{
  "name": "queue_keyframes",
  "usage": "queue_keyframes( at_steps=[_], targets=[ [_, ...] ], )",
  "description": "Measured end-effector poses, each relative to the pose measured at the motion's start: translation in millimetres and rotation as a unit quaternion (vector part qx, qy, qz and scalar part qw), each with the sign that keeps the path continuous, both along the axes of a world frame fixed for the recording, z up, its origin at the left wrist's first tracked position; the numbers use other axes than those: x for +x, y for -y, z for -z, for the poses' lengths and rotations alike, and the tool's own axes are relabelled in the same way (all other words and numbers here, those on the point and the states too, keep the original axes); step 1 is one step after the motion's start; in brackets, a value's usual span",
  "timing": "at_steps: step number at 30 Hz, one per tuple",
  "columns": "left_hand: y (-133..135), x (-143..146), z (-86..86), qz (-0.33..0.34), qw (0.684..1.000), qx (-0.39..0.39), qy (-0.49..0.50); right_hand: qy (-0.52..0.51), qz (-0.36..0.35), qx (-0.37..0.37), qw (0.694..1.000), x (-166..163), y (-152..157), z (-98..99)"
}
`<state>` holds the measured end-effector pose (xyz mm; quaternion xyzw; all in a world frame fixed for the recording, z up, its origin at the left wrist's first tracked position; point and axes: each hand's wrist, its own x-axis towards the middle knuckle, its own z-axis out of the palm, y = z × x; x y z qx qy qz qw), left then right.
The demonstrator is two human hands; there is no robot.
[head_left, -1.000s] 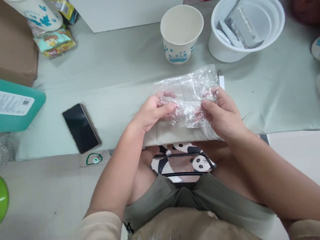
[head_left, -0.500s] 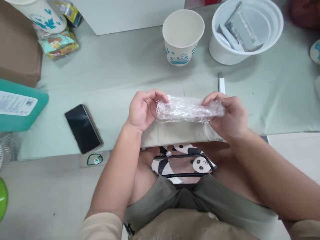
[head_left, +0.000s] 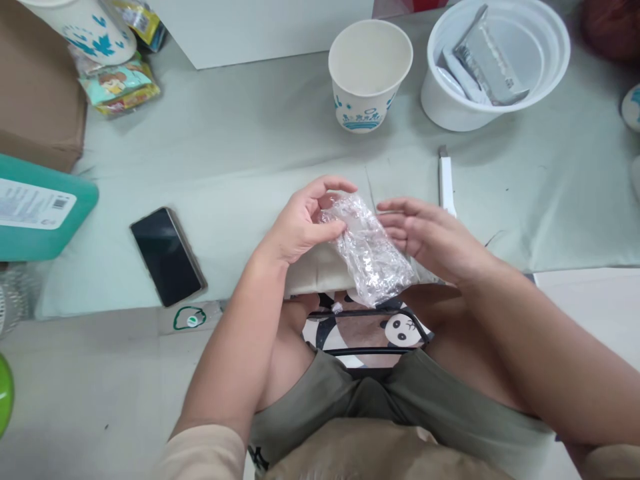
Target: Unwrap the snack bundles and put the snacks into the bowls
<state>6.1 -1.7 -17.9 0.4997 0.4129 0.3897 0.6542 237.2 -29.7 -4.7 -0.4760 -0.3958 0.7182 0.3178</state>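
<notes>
My left hand (head_left: 303, 223) pinches one end of a folded, crumpled clear plastic wrapper (head_left: 369, 255), which hangs down over the near edge of the pale green cloth (head_left: 240, 160). Beside the wrapper, my right hand (head_left: 430, 237) has its fingers stretched out and apart, at or near the plastic's right side and holding nothing. Both hands hover above my lap, over a panda-print item (head_left: 373, 327).
Behind the hands stand a paper cup (head_left: 369, 73) and a white bowl (head_left: 495, 63) holding silver sachets. A small white stick-like item (head_left: 445, 181) lies right of the hands. A black phone (head_left: 167, 255), a teal box (head_left: 43, 210), a cardboard box (head_left: 35, 87) and snack packets (head_left: 120, 87) are at the left.
The wrapper was spread between both hands, then rolled into a horizontal strip. Now my right hand has let go and opened, and the wrapper hangs from my left hand alone.
</notes>
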Motion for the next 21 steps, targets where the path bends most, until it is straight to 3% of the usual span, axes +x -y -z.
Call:
queue_keyframes(
  at_steps=[3, 5, 9, 12, 16, 21],
  targets=[
    [-1.8, 3.5, 7.6, -0.010, 0.998, 0.045, -0.032, 0.016, -0.139, -0.030, 0.990, -7.4, 5.8, -6.2],
    [-4.9, 4.5, 16.9, -0.046, 0.989, 0.121, -0.076, 0.030, -0.186, -0.032, 0.982, -12.9, 9.4, -8.9],
    [-6.4, 3.1, 27.4, -0.074, 0.935, 0.299, -0.176, 0.080, -0.155, -0.013, 0.985, -17.5, 10.9, -9.0],
    [0.2, 4.8, 21.7, -0.009, 0.908, 0.365, -0.206, 0.094, -0.142, 0.028, 0.985, -16.6, 9.4, -7.6],
    [8.9, 13.0, 12.9, 0.064, 0.915, 0.348, -0.193, 0.078, -0.148, 0.125, 0.978, -16.2, 9.1, -8.4],
    [10.8, 19.4, 8.6, 0.061, 0.961, 0.228, -0.144, 0.094, -0.113, 0.187, 0.971, -16.4, 9.4, -5.9]
  ],
)
